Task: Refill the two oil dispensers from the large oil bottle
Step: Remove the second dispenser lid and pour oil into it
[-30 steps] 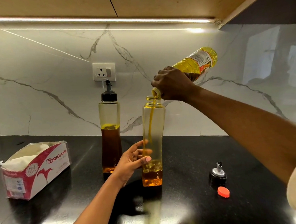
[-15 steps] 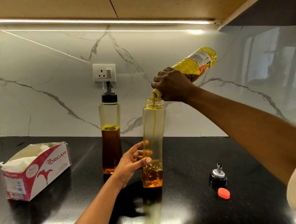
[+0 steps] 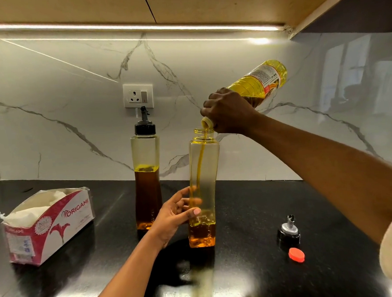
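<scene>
Right hand (image 3: 228, 112), fingers wrapped round the neck of the oil bottle (image 3: 261, 82): bottle slants mouth-down, base up and rightward, mouth just above the open dispenser (image 3: 211, 168) upright on the counter (image 3: 251, 202), left hand (image 3: 178, 214) clasping its lower body.

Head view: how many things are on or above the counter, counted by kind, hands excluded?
Oil dispensers: 2, capped dispenser and open dispenser
Large oil bottle: 1
Loose caps: 2, black pourer cap and red cap
Tissue box: 1
Total: 6
</scene>
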Demonstrator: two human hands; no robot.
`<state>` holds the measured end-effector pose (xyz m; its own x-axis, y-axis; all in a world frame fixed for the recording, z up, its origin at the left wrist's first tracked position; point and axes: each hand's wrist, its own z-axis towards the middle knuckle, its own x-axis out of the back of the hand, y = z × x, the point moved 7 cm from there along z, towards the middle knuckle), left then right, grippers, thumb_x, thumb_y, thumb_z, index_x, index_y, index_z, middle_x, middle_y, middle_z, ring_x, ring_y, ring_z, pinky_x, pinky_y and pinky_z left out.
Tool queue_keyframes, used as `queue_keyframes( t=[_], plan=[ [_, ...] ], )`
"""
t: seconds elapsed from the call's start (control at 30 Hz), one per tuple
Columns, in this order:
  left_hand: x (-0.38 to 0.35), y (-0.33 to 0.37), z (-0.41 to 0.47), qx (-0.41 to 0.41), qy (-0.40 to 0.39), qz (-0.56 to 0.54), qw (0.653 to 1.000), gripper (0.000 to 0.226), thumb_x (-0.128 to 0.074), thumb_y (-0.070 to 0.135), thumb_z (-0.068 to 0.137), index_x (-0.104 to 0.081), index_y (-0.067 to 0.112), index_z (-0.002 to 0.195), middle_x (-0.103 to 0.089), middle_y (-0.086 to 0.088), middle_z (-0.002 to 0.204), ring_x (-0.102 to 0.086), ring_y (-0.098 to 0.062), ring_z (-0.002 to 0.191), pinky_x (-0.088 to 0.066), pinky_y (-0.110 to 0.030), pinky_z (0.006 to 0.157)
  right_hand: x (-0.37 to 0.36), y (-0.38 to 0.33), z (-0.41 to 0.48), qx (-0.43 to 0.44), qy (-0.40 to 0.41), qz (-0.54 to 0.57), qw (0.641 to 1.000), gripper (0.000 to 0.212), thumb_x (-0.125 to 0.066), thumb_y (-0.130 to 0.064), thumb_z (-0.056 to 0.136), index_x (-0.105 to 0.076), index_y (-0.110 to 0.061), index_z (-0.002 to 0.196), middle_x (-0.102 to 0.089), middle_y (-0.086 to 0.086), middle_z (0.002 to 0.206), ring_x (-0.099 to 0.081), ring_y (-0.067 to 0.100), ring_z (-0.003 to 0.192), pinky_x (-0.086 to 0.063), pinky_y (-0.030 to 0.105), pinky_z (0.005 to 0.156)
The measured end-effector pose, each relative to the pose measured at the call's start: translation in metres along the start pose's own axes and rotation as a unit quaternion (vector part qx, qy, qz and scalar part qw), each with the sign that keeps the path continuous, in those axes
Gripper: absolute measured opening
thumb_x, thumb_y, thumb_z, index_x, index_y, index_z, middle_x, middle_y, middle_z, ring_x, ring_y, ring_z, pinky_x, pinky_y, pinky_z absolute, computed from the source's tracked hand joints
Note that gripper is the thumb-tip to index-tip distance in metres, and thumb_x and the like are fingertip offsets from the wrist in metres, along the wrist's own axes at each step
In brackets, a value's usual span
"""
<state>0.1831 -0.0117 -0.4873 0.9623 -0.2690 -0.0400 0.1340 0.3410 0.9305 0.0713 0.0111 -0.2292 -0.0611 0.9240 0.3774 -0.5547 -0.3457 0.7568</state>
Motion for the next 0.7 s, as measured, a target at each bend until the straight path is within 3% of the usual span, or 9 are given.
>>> queue_keyframes(
  t=[0.7],
  plan=[
    [0.0003,-0.0003,0.0001,-0.001,0.001,0.008,1.000,0.068,-0.082,0.034,0.066,-0.055,0.034,0.129,-0.068,-0.008,0.116,-0.065,-0.026,0.110,-0.055,-0.029,0.084,-0.0011,-0.0003,0.0008,0.007,-0.015,-0.002,1.000,0.023,-0.060,-0.026,0.085,-0.068,-0.005,0.086,-0.069,0.012,0.081,-0.065,0.032,0.079,-0.049,0.039,0.075]
  ],
)
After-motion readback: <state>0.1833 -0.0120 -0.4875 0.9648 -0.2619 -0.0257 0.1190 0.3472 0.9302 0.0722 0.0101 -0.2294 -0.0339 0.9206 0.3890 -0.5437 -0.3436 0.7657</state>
